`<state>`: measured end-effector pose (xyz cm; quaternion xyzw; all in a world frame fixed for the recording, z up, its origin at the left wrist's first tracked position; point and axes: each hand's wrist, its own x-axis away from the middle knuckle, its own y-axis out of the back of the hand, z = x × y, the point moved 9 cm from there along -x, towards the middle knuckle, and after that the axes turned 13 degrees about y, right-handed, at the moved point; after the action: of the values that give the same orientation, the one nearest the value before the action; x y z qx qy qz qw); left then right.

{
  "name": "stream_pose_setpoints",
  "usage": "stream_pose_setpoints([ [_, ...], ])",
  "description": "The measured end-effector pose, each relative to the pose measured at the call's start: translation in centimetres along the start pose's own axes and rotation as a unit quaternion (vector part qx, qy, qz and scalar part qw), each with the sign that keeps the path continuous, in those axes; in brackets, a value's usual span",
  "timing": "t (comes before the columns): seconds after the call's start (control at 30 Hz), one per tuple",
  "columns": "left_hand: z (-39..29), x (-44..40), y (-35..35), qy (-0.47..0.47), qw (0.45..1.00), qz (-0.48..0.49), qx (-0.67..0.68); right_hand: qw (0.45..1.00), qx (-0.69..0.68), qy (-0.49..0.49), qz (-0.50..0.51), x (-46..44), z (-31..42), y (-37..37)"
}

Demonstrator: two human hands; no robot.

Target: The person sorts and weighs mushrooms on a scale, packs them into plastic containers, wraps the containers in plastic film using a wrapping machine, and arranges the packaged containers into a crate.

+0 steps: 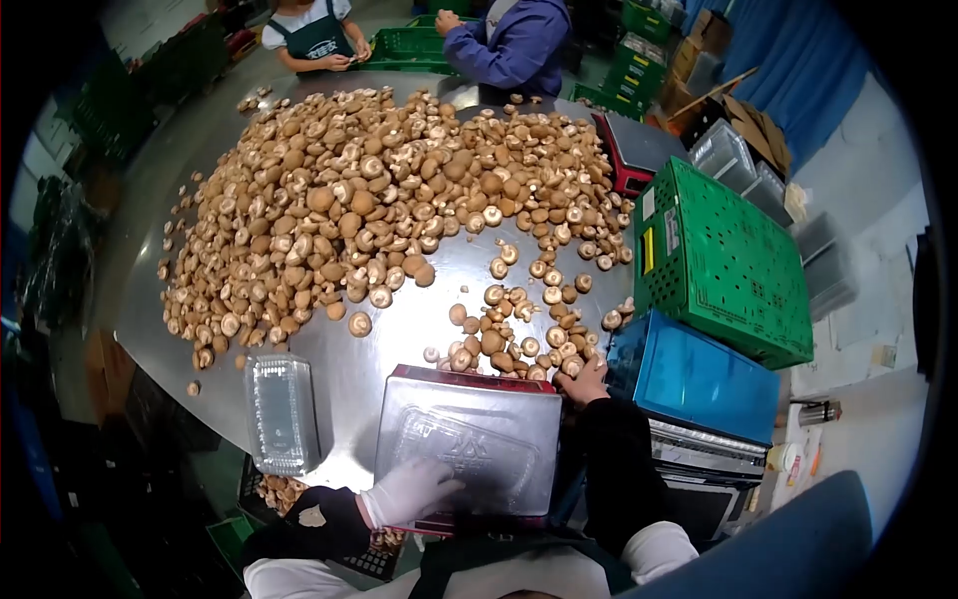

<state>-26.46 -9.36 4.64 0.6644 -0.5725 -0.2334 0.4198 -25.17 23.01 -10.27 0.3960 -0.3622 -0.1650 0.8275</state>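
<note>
My left hand, in a white glove, lies over the lower left of a metal weighing plate and holds nothing that I can see. My bare right hand is beyond the plate's right corner, its fingers curled around a mushroom at the edge of a small group of brown mushrooms. The plate sits on a red scale, mostly hidden beneath it. Left of the scale stands a clear plastic box. Behind it all spreads a large mushroom heap on the steel table.
To the right are a green crate, a blue lidded box and a second scale. Clear plastic boxes are stacked behind the crate. Two people stand at the far side, one in an apron, one in a purple jacket.
</note>
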Motion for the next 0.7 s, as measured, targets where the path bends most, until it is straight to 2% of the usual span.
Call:
stream_pose_setpoints([
  [0.03,0.4,-1.0,1.3,-0.004,1.0,0.007,-0.001,0.998,0.03,-0.047,-0.002,0.1,-0.3,-0.4],
  [0.1,3.1,-3.5,5.5,0.071,0.992,-0.075,0.071,0.998,0.024,-0.051,0.003,-0.3,0.6,-0.9],
  [0.13,4.8,-4.8,7.5,0.097,0.985,-0.13,0.06,0.999,0.022,-0.047,0.007,-0.6,1.3,-1.0],
  [0.2,10.3,-7.7,8.1,0.235,0.965,-0.109,0.036,0.994,-0.048,0.091,-0.026,-1.2,4.5,-1.7],
  [0.27,15.2,-11.0,6.5,0.281,0.955,-0.045,0.086,0.973,-0.038,0.226,-0.029,-0.6,8.2,-2.3],
  [0.33,18.7,-13.9,4.4,0.315,0.949,0.022,-0.017,0.951,-0.112,0.287,0.031,0.4,10.6,-1.7],
  [0.37,20.0,-15.0,3.4,0.325,0.945,0.045,-0.005,0.952,-0.098,0.29,-0.021,0.4,10.6,-0.2],
  [0.4,21.2,-15.8,2.2,0.336,0.939,0.069,0.008,0.963,-0.041,0.26,-0.058,0.4,9.6,1.2],
  [0.47,23.1,-17.1,-0.1,0.362,0.924,0.118,0.05,0.988,0.017,0.142,-0.064,-0.1,5.9,3.0],
  [0.53,22.9,-17.9,-0.6,0.391,0.906,0.158,0.046,0.996,-0.05,0.027,-0.066,-2.0,-0.7,0.7],
  [0.57,22.9,-18.4,-1.3,0.388,0.906,0.164,0.045,0.998,-0.035,-0.042,-0.008,-2.3,-2.5,-0.6],
  [0.63,22.3,-20.1,-2.7,0.327,0.929,0.154,0.083,0.998,-0.046,-0.049,-0.004,-2.6,-1.6,-0.8],
  [0.67,22.4,-20.5,-3.6,0.324,0.929,0.16,0.081,0.997,-0.057,-0.049,-0.003,-2.8,-1.1,-0.7],
  [0.7,21.5,-21.4,-3.7,0.274,0.947,0.125,0.112,0.995,-0.092,-0.048,-0.011,-3.4,-1.1,-0.7],
])
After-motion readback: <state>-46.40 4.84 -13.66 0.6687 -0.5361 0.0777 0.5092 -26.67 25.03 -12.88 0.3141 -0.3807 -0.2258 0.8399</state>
